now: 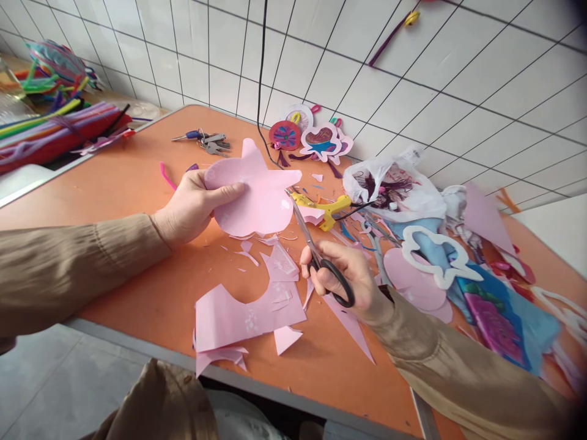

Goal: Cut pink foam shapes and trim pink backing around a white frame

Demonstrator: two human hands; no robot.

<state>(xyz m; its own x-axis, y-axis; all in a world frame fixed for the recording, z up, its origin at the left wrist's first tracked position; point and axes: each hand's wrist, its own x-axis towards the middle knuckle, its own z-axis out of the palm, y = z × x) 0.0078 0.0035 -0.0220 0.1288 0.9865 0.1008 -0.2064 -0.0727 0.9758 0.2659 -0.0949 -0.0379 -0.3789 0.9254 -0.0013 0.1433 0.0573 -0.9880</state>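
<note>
My left hand (pixel 195 201) pinches the left side of a pink paper cutout (pixel 257 198) between thumb and fingers. The cutout has rounded lobes and two pointed parts at its top and right. My right hand (pixel 346 275) is closed around the black handles of a pair of scissors (pixel 306 229). The tips of the blades are at the right edge of the cutout; whether they touch it I cannot tell. Below lie a large curved pink offcut (pixel 250 311) and several smaller pink scraps.
A yellow glue gun (pixel 328 211) lies behind the scissors. Keys (pixel 213 143) and finished ornaments (pixel 287 135) are at the back. A plastic bag (pixel 403 189), a white cutout frame (pixel 417 244) and pink sheets crowd the right. Colourful pipe cleaners (pixel 59 131) are at far left.
</note>
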